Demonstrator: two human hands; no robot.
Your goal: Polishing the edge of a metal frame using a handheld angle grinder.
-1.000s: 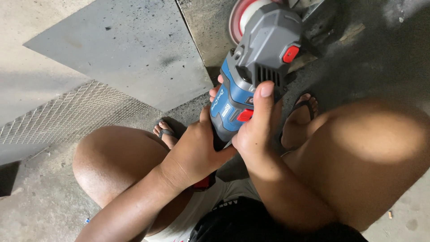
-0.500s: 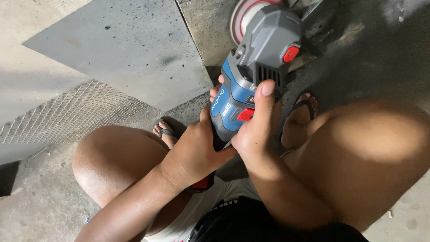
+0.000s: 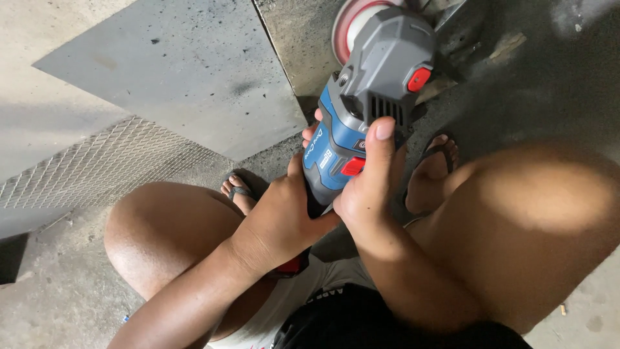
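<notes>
I hold a blue and grey angle grinder (image 3: 368,103) with both hands, its head pointing away from me. My left hand (image 3: 284,216) wraps the lower part of the blue body. My right hand (image 3: 369,187) grips the body from the right, thumb lying up along the grey housing. The grinder has red buttons and a reddish-white disc (image 3: 349,29) at its far end, near the floor. I am squatting, with my knees on either side of the tool.
A flat grey metal sheet (image 3: 174,71) lies on the concrete floor to the upper left. A piece of expanded metal mesh (image 3: 84,171) lies at the left. My feet in sandals (image 3: 433,171) rest under the tool. Dark metal scraps (image 3: 471,32) sit beyond the disc.
The grinder and both hands have shifted very slightly; otherwise the grip and pose are the same.
</notes>
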